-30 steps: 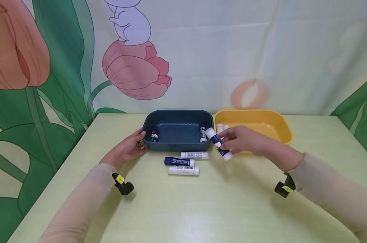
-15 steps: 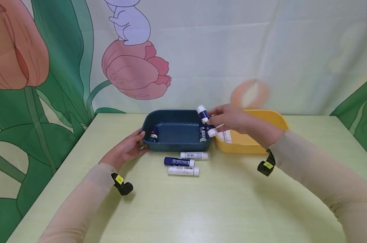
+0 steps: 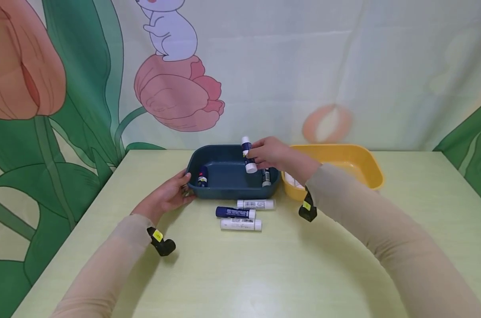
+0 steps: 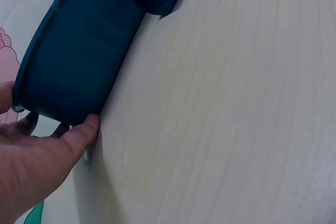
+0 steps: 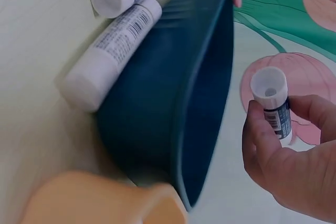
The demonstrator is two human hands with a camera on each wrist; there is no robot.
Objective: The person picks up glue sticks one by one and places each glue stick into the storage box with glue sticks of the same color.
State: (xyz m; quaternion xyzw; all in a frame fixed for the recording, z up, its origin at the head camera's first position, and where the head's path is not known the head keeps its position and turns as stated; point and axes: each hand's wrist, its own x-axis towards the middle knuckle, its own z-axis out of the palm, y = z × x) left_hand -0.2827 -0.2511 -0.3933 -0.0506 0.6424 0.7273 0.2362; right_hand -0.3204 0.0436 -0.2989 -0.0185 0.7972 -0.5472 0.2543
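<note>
My right hand (image 3: 271, 152) pinches a glue stick (image 3: 246, 150) with white ends and a dark blue label, held tilted over the right part of the dark blue bin (image 3: 232, 193). In the right wrist view, thumb and fingers close round the label of that glue stick (image 5: 277, 119), one white end facing the camera. My left hand (image 3: 166, 194) grips the bin's left end, thumb at the rim and fingertips low on the wall (image 4: 79, 72). Inside the bin lie a blue glue stick (image 3: 202, 176) at the left and another (image 3: 266, 177) at the right, partly covered by my hand.
A yellow bin (image 3: 377, 179) stands right beside the blue one, with white glue sticks (image 3: 294, 181) at its left end, partly behind my right arm. In front of the blue bin lie a white glue stick (image 3: 256, 204), a blue one (image 3: 235, 213) and another white one (image 3: 240, 224).
My right hand has carried the glue stick up and left, from in front of the yellow bin to above the blue bin. The left hand keeps its hold on the bin's end.
</note>
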